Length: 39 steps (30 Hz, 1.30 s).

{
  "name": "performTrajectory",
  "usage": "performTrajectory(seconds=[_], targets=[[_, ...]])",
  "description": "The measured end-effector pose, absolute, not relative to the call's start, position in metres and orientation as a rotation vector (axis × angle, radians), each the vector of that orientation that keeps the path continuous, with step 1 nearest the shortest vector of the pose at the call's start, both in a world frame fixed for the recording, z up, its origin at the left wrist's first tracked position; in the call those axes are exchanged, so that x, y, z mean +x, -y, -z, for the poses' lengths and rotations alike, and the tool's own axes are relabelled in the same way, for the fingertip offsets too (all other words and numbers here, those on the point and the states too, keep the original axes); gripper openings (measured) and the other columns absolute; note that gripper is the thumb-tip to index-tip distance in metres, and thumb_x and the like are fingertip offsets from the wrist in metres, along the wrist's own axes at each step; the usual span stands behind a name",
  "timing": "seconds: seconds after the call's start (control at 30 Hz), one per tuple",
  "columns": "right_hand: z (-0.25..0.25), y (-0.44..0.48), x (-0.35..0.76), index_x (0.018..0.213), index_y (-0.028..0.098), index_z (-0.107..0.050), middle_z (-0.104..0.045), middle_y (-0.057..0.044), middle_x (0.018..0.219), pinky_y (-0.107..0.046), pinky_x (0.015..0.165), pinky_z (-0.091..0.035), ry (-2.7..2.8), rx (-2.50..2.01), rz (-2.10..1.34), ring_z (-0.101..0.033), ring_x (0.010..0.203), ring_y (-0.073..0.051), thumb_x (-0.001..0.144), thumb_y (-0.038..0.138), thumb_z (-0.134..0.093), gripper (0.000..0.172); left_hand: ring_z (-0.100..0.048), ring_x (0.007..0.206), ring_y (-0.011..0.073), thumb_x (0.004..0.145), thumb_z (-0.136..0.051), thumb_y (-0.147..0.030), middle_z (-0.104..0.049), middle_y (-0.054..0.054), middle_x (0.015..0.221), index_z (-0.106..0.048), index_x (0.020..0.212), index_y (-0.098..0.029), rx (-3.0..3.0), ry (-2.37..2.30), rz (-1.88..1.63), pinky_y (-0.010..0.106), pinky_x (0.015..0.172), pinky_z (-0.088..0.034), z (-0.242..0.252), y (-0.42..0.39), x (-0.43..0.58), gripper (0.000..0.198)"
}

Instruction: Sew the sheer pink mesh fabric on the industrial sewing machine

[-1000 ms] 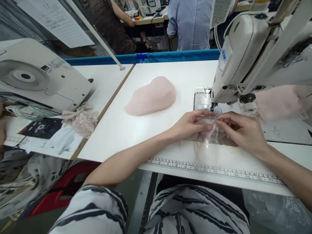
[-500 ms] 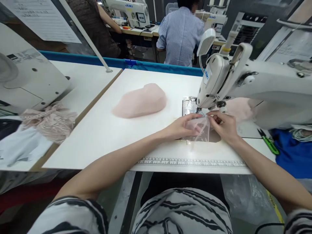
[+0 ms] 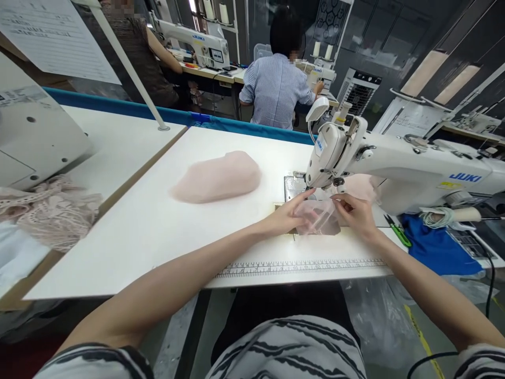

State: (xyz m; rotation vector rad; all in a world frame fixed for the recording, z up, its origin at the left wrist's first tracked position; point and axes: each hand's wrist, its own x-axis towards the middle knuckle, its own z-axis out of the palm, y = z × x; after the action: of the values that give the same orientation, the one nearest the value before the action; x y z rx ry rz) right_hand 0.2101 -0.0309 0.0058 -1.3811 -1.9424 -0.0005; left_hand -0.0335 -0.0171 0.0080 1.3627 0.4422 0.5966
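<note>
A small piece of sheer pale-pink fabric lies below the needle area of a white sewing machine. My left hand holds its left side, index finger stretched toward the presser foot and the other fingers showing through the sheer cloth. On the right, my right hand pinches the fabric's upper edge between thumb and fingertips. The needle tip is hidden behind the machine head and my fingers. Left of the machine, a pile of pink sheer pieces rests flat on the white table.
More pink fabric lies behind the needle. Green thread snips and blue cloth are at the right. A printed ruler runs along the front edge. Ruffled pink trim sits left. Two people work beyond the blue barrier.
The camera view has tilted up and shifted, showing more of the machine arm and room. Both hands stay at the fabric near the needle; the cloth looks slightly spread differently between them.
</note>
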Motion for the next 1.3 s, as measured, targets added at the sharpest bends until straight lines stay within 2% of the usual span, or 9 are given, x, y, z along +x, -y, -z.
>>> performTrajectory(seconds=[0.13,0.37,0.5,0.67,0.73,0.93,1.0,1.17,1.3], targets=[[-0.015,0.052,0.221,0.090,0.017,-0.069,-0.052,0.001,0.056,-0.023,0.050,-0.034,1.824,-1.495,0.012,-0.042,0.049,-0.011,0.086,0.038,-0.052,0.027,-0.064,0.082,0.0150,0.082,-0.060,-0.009,-0.059,0.011,0.119,-0.019,0.147,-0.027,1.285,-0.475,-0.615,0.027,0.072,-0.050,-0.014,0.019,-0.034,0.079],[-0.012,0.132,0.182,0.097,0.019,-0.069,-0.060,0.001,0.056,-0.022,0.037,-0.035,1.917,-1.486,-0.418,-0.047,0.041,-0.012,0.090,0.039,-0.051,0.027,-0.064,0.092,0.0145,0.082,-0.057,-0.003,-0.062,0.011,0.114,-0.040,0.135,-0.017,1.060,-0.648,-0.750,0.029,0.087,-0.052,-0.016,0.011,-0.037,0.058],[-0.010,0.174,0.147,0.095,0.027,-0.071,-0.069,0.003,0.074,-0.018,0.044,-0.045,2.101,-1.390,-0.613,-0.057,0.048,-0.009,0.090,0.033,-0.055,0.017,-0.062,0.082,0.0106,0.084,-0.059,-0.007,-0.062,0.010,0.111,-0.044,0.131,-0.017,1.132,-0.708,-0.753,0.026,0.081,-0.051,-0.013,0.009,-0.037,0.050],[-0.026,0.155,0.202,0.105,0.024,-0.066,-0.069,-0.005,0.095,-0.028,0.066,-0.055,1.964,-1.656,-0.010,-0.066,0.079,-0.019,0.094,0.031,-0.048,0.022,-0.059,0.083,0.0138,0.083,-0.061,-0.013,-0.060,0.009,0.112,-0.045,0.131,-0.019,1.328,-0.691,-0.681,0.024,0.067,-0.048,-0.016,0.015,-0.035,0.050],[-0.030,0.137,0.243,0.105,0.026,-0.064,-0.066,-0.010,0.102,-0.027,0.064,-0.052,1.866,-1.821,0.190,-0.063,0.087,-0.020,0.094,0.031,-0.048,0.020,-0.058,0.091,0.0163,0.084,-0.061,-0.018,-0.057,0.010,0.118,-0.040,0.135,-0.021,1.441,-0.651,-0.628,0.025,0.068,-0.047,-0.016,0.017,-0.034,0.056],[-0.015,0.107,0.296,0.098,0.014,-0.063,-0.057,-0.001,0.062,-0.025,0.050,-0.043,1.848,-2.170,0.455,-0.053,0.051,-0.013,0.092,0.030,-0.052,0.021,-0.057,0.091,0.0160,0.082,-0.063,-0.026,-0.049,0.011,0.129,-0.030,0.142,-0.027,1.535,-0.483,-0.542,0.029,0.074,-0.047,-0.010,0.019,-0.035,0.068],[-0.011,0.106,0.293,0.103,0.012,-0.065,-0.061,-0.008,0.063,-0.028,0.047,-0.039,1.880,-2.222,0.491,-0.057,0.054,-0.020,0.087,0.020,-0.050,0.024,-0.058,0.087,0.0151,0.081,-0.065,-0.025,-0.048,0.013,0.129,-0.028,0.143,-0.026,1.521,-0.469,-0.549,0.030,0.075,-0.046,-0.007,0.018,-0.035,0.073],[-0.011,0.105,0.296,0.110,0.018,-0.065,-0.066,-0.015,0.103,-0.032,0.051,-0.040,1.956,-2.247,0.440,-0.063,0.081,-0.030,0.078,0.020,-0.049,0.036,-0.058,0.082,0.0140,0.078,-0.068,-0.024,-0.047,0.014,0.131,-0.027,0.144,-0.026,1.514,-0.448,-0.554,0.030,0.072,-0.046,-0.005,0.017,-0.035,0.078],[-0.013,0.101,0.304,0.103,0.013,-0.068,-0.066,-0.018,0.077,-0.034,0.046,-0.035,1.869,-2.273,0.342,-0.059,0.060,-0.031,0.075,0.024,-0.048,0.036,-0.056,0.080,0.0129,0.077,-0.069,-0.027,-0.044,0.014,0.134,-0.024,0.144,-0.025,1.543,-0.440,-0.543,0.032,0.075,-0.046,-0.005,0.017,-0.036,0.081]])
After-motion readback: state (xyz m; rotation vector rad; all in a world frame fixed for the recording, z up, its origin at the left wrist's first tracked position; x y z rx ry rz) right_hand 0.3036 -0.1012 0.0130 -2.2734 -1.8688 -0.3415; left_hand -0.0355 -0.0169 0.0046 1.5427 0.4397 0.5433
